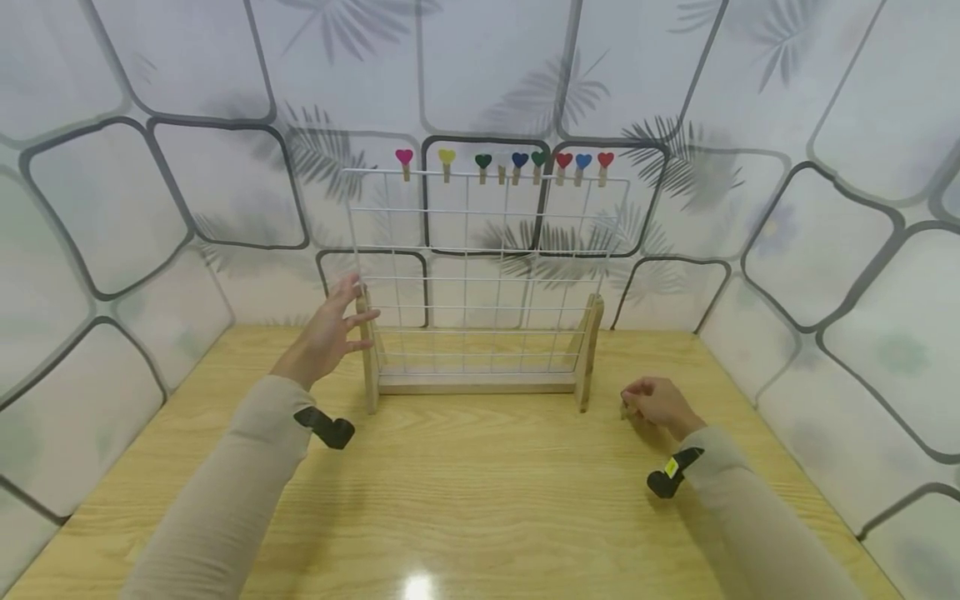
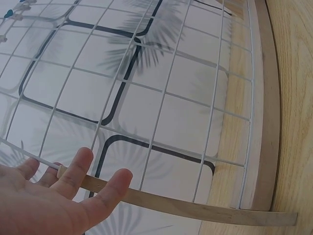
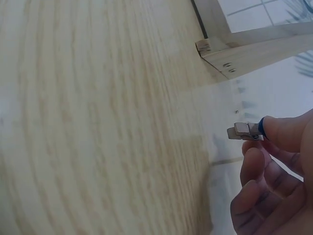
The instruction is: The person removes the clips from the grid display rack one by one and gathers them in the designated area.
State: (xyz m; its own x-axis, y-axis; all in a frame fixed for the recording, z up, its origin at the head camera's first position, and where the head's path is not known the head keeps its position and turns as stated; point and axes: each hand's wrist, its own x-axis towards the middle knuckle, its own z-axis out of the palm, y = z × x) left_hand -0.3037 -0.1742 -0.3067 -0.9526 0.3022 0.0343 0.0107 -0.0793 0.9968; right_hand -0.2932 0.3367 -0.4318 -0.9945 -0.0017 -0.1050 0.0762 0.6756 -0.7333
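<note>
On the near right, over the worktop (image 1: 465, 483), the right hand (image 1: 660, 404) pinches a peg (image 3: 242, 130) between thumb and fingers, apart from the rack (image 1: 476, 384) and to its right; whether the peg touches the worktop cannot be told. The hold seems to sit at the handle end, so a slack thumb could let it twist or drop. The peg is small, of pale wood, with a bit of dark blue showing beside the thumb. Farther off, the left hand (image 1: 327, 333) has its fingers spread about the left post (image 1: 371, 367); too hard a push there could tip or shift the rack, which is white wire on pale wood. At the far top, heart pegs (image 1: 520, 160) in mixed colours line the top wire (image 1: 435, 173), bunched toward the right; a knock could turn them.
</note>
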